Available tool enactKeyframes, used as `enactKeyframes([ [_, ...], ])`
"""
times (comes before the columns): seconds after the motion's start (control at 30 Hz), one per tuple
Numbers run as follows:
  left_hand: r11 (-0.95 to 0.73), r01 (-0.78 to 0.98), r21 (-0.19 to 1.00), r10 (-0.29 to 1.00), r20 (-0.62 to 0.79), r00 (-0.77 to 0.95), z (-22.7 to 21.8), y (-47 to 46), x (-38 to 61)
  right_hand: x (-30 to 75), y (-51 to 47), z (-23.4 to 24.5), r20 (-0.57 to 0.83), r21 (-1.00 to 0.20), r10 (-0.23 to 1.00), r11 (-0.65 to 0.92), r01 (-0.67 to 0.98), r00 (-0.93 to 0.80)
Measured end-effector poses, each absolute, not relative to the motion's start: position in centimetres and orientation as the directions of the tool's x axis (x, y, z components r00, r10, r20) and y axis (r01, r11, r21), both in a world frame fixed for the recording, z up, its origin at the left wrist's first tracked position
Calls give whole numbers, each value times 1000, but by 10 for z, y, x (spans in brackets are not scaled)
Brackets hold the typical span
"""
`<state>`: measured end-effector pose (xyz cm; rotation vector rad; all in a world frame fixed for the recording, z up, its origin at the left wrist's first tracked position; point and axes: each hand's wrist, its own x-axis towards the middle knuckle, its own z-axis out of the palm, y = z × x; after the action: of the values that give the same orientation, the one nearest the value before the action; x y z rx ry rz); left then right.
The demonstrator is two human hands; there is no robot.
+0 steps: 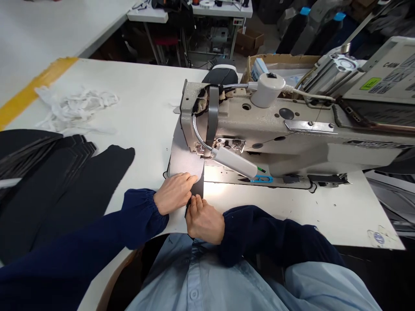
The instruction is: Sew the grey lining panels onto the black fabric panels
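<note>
A fabric piece (186, 162), pale grey with a black strip along its right side, runs under the head of a sewing machine (259, 116). My left hand (177, 192) presses on its pale part, fingers together and slightly curled. Nearer my body, my right hand (204, 218) is closed on the black end of the same piece, close to the table's front edge; its thumb is mostly hidden. Both hands are almost touching, just below the needle area. A small white lamp (235, 162) lights the cloth there. Blue thread snips (261, 179) lie on the machine bed.
Stacked black cut pieces (74, 185) cover the left of the white table (145, 99). Behind them lies a tangle of white strips (78, 106). A cardboard box (285, 60) stands behind the machine, and a control panel (385, 82) rises at the right.
</note>
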<state>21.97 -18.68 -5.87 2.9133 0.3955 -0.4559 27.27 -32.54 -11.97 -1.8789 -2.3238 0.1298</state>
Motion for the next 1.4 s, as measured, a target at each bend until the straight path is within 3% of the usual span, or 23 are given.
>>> enactKeyframes([
  [0.23,-939,247,238,221,-131,966,-88,-190,207,274,-323,-124,153,-139,953,281,949,-260],
  [0.53,-943,72,324,99,68,993,-107,-175,207,280,-320,-136,219,-67,939,285,956,-265],
  [0.77,-965,43,260,73,109,991,-126,-156,224,292,-305,-148,283,-60,926,277,959,-250],
  [0.9,-981,22,193,41,98,994,-127,-145,234,304,-296,-149,253,-96,940,261,961,-230],
  [1.13,-991,-10,131,7,130,991,-124,-130,247,319,-279,-152,229,-58,956,203,977,-185],
  [1.4,-973,50,226,74,101,992,-125,-113,264,331,-258,-149,174,-88,978,131,987,-114],
])
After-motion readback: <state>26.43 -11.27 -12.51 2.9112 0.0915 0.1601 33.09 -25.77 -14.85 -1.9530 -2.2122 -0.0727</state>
